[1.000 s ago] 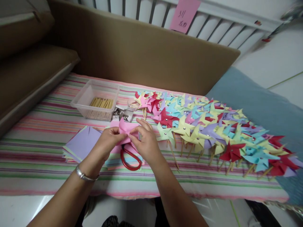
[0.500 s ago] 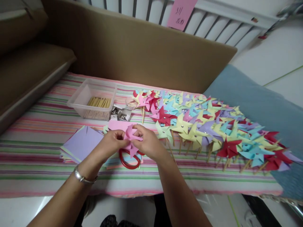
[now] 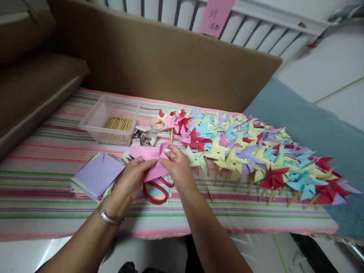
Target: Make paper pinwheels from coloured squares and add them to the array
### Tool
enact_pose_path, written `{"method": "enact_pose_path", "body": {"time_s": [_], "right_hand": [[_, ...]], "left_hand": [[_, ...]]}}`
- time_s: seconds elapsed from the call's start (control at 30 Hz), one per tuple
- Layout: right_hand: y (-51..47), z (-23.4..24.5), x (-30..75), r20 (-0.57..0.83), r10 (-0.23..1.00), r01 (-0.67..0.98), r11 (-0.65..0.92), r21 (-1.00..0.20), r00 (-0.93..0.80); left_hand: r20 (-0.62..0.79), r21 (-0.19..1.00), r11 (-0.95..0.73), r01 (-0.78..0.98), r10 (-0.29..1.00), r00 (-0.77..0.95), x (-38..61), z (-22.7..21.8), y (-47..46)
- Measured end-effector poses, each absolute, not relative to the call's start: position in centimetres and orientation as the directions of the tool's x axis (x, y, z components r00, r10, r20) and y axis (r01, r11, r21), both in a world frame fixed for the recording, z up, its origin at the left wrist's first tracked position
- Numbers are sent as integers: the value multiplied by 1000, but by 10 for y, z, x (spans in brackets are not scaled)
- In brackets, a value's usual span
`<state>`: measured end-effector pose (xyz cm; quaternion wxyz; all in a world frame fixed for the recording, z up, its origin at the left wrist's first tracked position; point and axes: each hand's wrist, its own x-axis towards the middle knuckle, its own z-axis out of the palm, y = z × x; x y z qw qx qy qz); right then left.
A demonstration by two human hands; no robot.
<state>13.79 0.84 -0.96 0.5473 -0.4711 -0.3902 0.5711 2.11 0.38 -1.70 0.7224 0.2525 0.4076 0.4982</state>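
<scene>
Both hands hold a pink paper square (image 3: 150, 157) with cut corners, just above the striped cloth. My left hand (image 3: 131, 178) pinches its lower left part with thumb and fingers. My right hand (image 3: 176, 167) grips the right side and bends one corner flap toward the middle. Red-handled scissors (image 3: 156, 190) lie under the pink paper on a pile of coloured sheets. A stack of paper squares with a purple sheet (image 3: 98, 175) on top lies left of my left hand. A metal bracelet sits on my left wrist.
A clear plastic tub (image 3: 109, 119) with wooden sticks stands behind, with small metal pins (image 3: 143, 138) beside it. Several finished paper pinwheels (image 3: 241, 151) on sticks cover the cloth's right half. A brown padded board (image 3: 170, 64) rises behind, and a blue mat (image 3: 313, 129) lies at right.
The pink paper, folded up into a pinwheel shape half a second ago, now lies more open and flat between my hands. My right hand has shifted to a corner flap.
</scene>
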Motion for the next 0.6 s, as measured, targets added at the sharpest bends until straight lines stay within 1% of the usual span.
{"method": "enact_pose_path", "body": {"time_s": [0.1, 0.17, 0.27, 0.33, 0.4, 0.47, 0.53, 0.6], "right_hand": [[9, -10, 137, -127, 992, -280, -115, -953, 23], [9, -10, 138, -122, 992, -220, -112, -969, 36], [8, -10, 141, -44, 997, -17, -43, -999, 68], [7, -10, 145, 80, 995, 139, 71, -988, 65], [5, -10, 148, 243, 970, 290, 232, -929, 4], [2, -8, 150, 372, 922, 409, 381, -829, -105], [-1, -7, 150, 415, 882, 472, 470, -746, -222], [-3, -7, 148, 405, 862, 503, 508, -699, -306]], "left_hand": [[-341, 788, 361, -498, 931, 135, 20, -17, 5], [-338, 798, 348, -492, 934, 112, 17, -17, 7], [-338, 810, 324, -488, 939, 63, 8, -17, 12], [-337, 819, 300, -489, 941, 13, -1, -16, 16], [-325, 831, 274, -484, 945, -25, -10, -15, 20], [-302, 840, 236, -488, 952, -59, -18, -12, 22], [-286, 839, 209, -503, 955, -81, -24, -10, 24], [-297, 831, 212, -515, 951, -88, -29, -9, 25]]}}
